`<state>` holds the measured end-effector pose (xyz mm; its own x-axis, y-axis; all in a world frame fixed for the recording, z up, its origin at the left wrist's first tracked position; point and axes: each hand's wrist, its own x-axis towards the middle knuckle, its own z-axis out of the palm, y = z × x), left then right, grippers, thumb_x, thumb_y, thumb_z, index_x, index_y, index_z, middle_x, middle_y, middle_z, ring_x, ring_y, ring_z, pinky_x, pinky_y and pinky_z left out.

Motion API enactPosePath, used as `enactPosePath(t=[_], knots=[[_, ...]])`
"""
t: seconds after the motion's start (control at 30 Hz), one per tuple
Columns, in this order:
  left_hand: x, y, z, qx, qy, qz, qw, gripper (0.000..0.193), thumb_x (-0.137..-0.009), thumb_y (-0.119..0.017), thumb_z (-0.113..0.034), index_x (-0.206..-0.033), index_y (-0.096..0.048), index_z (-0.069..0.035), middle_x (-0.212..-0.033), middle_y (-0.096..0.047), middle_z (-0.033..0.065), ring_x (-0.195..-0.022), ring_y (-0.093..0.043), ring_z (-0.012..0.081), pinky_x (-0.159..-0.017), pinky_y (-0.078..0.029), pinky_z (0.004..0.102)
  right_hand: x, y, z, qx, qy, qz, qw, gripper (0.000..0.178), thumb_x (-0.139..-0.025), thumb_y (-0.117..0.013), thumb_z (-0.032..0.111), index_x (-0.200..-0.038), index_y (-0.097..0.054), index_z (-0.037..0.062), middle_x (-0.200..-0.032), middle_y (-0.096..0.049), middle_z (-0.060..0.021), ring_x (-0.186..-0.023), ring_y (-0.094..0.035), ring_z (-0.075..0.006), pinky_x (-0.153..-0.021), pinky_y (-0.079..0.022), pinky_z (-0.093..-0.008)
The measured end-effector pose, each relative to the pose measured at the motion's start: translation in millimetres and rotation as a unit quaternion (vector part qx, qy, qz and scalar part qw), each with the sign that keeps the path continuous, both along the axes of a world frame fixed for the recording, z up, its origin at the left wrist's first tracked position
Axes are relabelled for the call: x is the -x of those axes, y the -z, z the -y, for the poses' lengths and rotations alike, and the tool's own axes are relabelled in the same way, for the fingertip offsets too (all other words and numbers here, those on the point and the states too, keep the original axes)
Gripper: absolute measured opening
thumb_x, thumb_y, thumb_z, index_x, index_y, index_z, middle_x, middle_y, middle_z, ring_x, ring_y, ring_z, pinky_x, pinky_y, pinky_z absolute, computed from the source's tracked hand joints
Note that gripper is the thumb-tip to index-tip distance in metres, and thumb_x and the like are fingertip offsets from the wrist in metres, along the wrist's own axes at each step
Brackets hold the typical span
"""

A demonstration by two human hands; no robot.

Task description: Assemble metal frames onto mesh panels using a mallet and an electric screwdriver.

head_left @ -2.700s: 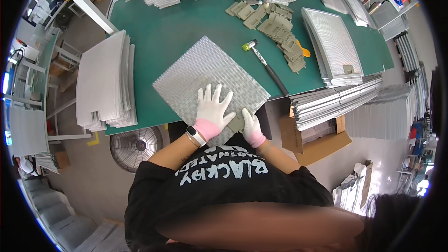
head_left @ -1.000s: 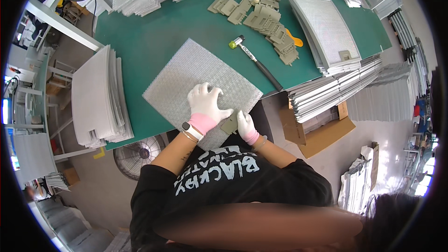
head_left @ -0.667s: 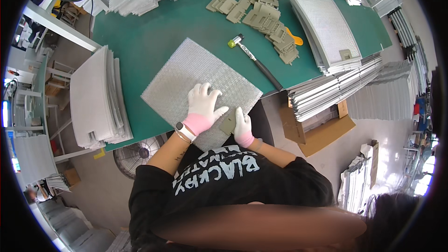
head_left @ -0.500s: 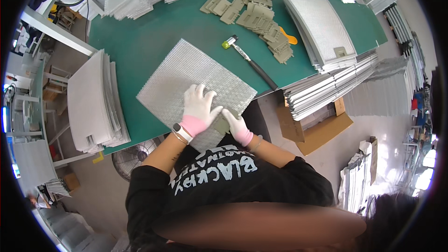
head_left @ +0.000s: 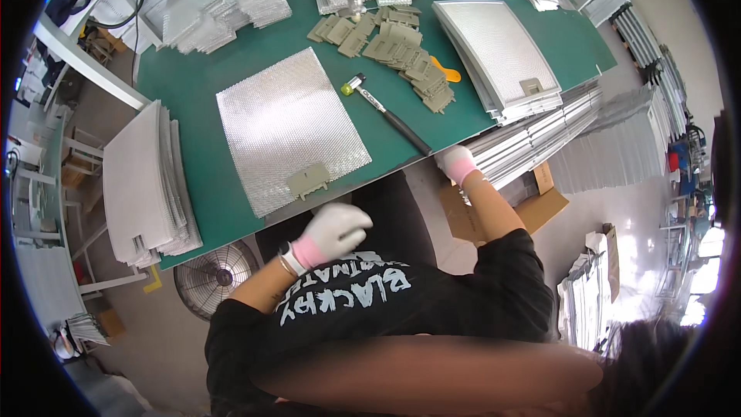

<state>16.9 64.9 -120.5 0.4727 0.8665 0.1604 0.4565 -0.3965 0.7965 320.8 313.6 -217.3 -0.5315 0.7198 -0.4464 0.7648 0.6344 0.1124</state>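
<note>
My left hand [head_left: 337, 230], in a white glove with a pink cuff, hovers before the table's near edge. Its fingers are curled together with nothing visible in them. A silvery mesh sheet [head_left: 282, 120] lies flat on the green table, with a notched olive-grey plastic plate [head_left: 309, 180] at its near edge. My right hand [head_left: 457, 164], gloved alike, reaches to the table edge beside the ends of stacked metal strips [head_left: 532, 139]. Its fingers look bent, and what they hold, if anything, is hidden. Close by lies the black handle of a mallet [head_left: 390, 114] with a yellow-green face.
Several more olive-grey plates [head_left: 401, 50] and an orange tool [head_left: 445, 69] lie farther back. Framed mesh panels [head_left: 498, 50] are stacked right, with mesh sheets [head_left: 224, 0] behind and at left [head_left: 143, 185]. Below stand a fan [head_left: 218, 274] and a cardboard box [head_left: 540, 205].
Both hands have left the mesh sheet and plate. My left hand drew back toward my body; my right moved right to the strips. The sheet now lies turned and farther left, with the plate on it.
</note>
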Motion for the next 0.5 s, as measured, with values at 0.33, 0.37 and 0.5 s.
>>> enactPosePath(t=[0.33,0.37,0.5], knots=[[-51.0,109.2,14.7,0.241,-0.076,0.464,0.849,0.048,-0.099,-0.048,-0.024,-0.14,-0.047,0.0,-0.135,-0.056,0.0153,-0.123,-0.056,0.0216,-0.105,-0.043,0.0338,163.9,-156.0,197.4,0.099,-0.331,-0.302,0.889,0.01,-0.083,-0.063,0.02,-0.084,-0.066,0.0108,-0.076,-0.062,-0.0081,-0.069,-0.069,-0.0271,-0.057,-0.055,-0.0402],[-47.4,105.4,11.4,0.264,-0.054,0.526,0.807,0.046,-0.1,-0.046,-0.023,-0.139,-0.048,0.001,-0.137,-0.055,0.0158,-0.124,-0.055,0.0213,-0.105,-0.043,0.0335,169.3,-158.1,201.4,0.066,-0.359,-0.377,0.851,0.009,-0.082,-0.064,0.019,-0.081,-0.065,0.0106,-0.073,-0.061,-0.0074,-0.067,-0.068,-0.0266,-0.056,-0.053,-0.0404],[-7.2,-16.8,27.3,0.174,-0.252,0.393,0.867,0.03,-0.102,-0.053,-0.015,-0.126,-0.059,0.001,-0.13,-0.063,0.0195,-0.125,-0.058,0.0267,-0.107,-0.044,0.0387,139.2,-133.6,199.6,0.096,-0.317,-0.685,0.649,0.018,-0.074,-0.077,0.018,-0.084,-0.065,0.0092,-0.071,-0.062,-0.007,-0.066,-0.064,-0.0253,-0.059,-0.051,-0.0366]])
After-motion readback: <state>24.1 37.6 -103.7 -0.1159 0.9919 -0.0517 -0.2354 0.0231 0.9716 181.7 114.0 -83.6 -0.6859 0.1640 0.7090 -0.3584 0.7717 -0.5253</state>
